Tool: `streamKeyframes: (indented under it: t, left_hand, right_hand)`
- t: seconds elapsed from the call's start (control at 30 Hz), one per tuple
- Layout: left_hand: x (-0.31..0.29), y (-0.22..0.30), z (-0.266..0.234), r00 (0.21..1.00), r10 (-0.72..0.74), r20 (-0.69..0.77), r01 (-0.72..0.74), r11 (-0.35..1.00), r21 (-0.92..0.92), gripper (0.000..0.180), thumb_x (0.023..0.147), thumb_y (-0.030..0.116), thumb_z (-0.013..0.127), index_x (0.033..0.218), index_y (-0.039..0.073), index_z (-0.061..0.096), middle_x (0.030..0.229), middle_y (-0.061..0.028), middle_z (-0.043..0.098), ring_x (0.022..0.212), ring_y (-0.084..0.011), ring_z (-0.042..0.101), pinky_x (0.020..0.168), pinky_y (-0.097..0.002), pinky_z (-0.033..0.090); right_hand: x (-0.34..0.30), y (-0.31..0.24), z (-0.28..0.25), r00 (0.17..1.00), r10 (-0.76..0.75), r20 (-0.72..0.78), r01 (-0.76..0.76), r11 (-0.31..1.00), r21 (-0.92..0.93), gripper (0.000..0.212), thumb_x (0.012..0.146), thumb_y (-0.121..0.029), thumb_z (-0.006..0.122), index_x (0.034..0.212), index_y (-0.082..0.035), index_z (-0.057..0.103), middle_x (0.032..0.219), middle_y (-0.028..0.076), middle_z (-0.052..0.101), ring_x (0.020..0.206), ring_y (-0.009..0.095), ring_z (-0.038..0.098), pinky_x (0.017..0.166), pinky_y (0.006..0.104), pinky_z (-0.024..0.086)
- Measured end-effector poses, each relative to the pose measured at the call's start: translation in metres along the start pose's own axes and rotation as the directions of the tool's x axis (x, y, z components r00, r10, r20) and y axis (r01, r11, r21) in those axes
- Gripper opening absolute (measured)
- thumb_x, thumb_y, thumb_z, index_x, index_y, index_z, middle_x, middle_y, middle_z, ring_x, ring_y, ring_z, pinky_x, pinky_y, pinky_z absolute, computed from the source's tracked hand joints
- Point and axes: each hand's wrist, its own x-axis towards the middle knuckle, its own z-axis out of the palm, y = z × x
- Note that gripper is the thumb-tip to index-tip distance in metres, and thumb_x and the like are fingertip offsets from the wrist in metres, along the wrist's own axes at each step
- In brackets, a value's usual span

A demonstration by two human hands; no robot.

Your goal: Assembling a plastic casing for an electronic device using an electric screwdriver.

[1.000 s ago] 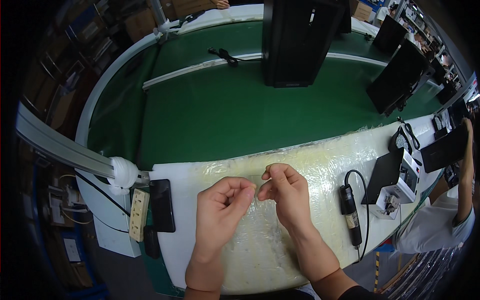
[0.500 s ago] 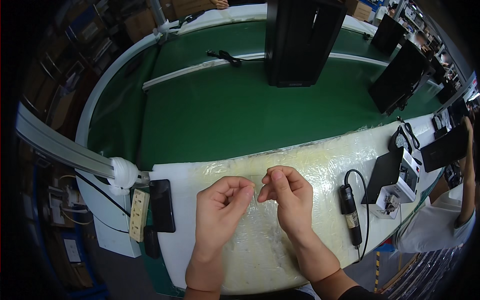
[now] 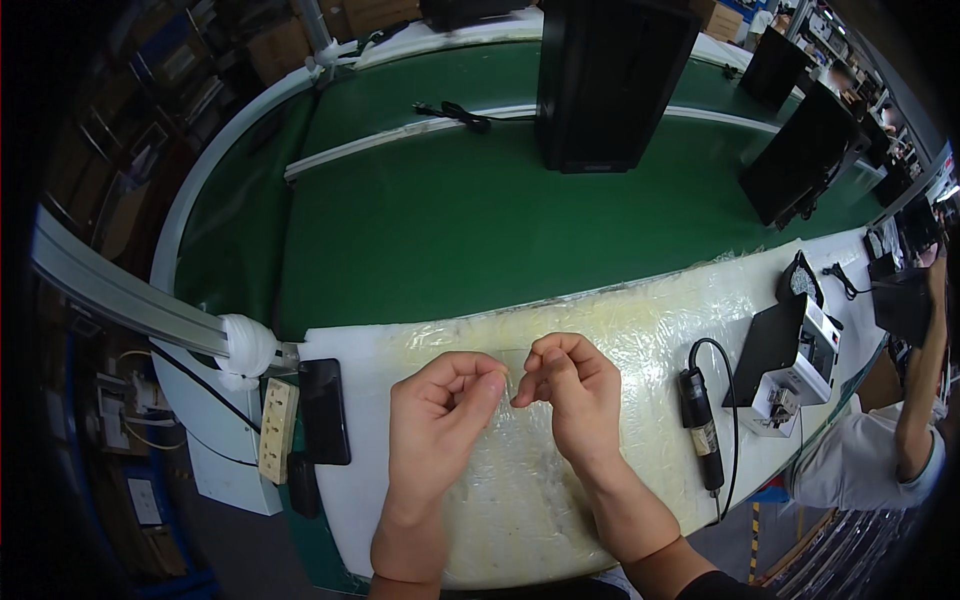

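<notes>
My left hand (image 3: 440, 415) is raised over the film-covered work surface (image 3: 520, 520), its thumb and forefinger pinched together. Close beside it is my right hand (image 3: 575, 395), its fingers curled in and thumb pressed to them. A small gap separates the fingertips of the two hands. Faint, thin, clear edges show near the fingertips, but whatever is pinched is too small or see-through to name.
A black phone (image 3: 325, 412) and a power strip (image 3: 277, 430) lie left. Right are a corded electric screwdriver (image 3: 700, 430) and a black-and-white boxy device (image 3: 790, 365). Beyond, a tall black case (image 3: 610, 90) stands on the green conveyor belt (image 3: 480, 220). A co-worker's arm (image 3: 920, 380) is far right.
My right hand has shifted slightly left; my left barely moves. The tall case has slid a little right. A dark object has appeared at the top edge. The co-worker's black panel has moved right.
</notes>
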Motion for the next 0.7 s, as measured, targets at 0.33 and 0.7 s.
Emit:
streamKeyframes:
  t: [0.33, 0.7]
  left_hand:
    - [0.0, -0.001, -0.004, 0.999, -0.023, 0.031, 0.024, 0.999, -0.031, 0.009, 0.094, 0.003, 0.062, 0.099, -0.004, 0.065, 0.071, 0.0033, 0.058, 0.061, -0.0003, 0.046, 0.053, -0.0172, 0.034]
    - [0.007, -0.008, -0.002, 0.999, -0.049, 0.008, 0.049, 0.998, -0.039, 0.009, 0.093, 0.003, 0.062, 0.098, -0.003, 0.064, 0.069, 0.0023, 0.057, 0.054, -0.0003, 0.042, 0.046, -0.0174, 0.029]
  right_hand:
    - [0.007, 0.011, -0.01, 0.998, 0.059, 0.004, -0.059, 0.998, 0.022, 0.019, 0.101, -0.015, 0.053, 0.103, 0.002, 0.06, 0.085, 0.006, 0.061, 0.062, 0.012, 0.06, 0.057, 0.0272, 0.054]
    - [0.007, 0.005, -0.006, 0.994, 0.087, 0.059, -0.096, 0.983, 0.159, 0.024, 0.103, -0.021, 0.051, 0.107, 0.002, 0.058, 0.088, 0.006, 0.059, 0.061, 0.012, 0.06, 0.056, 0.0267, 0.054]
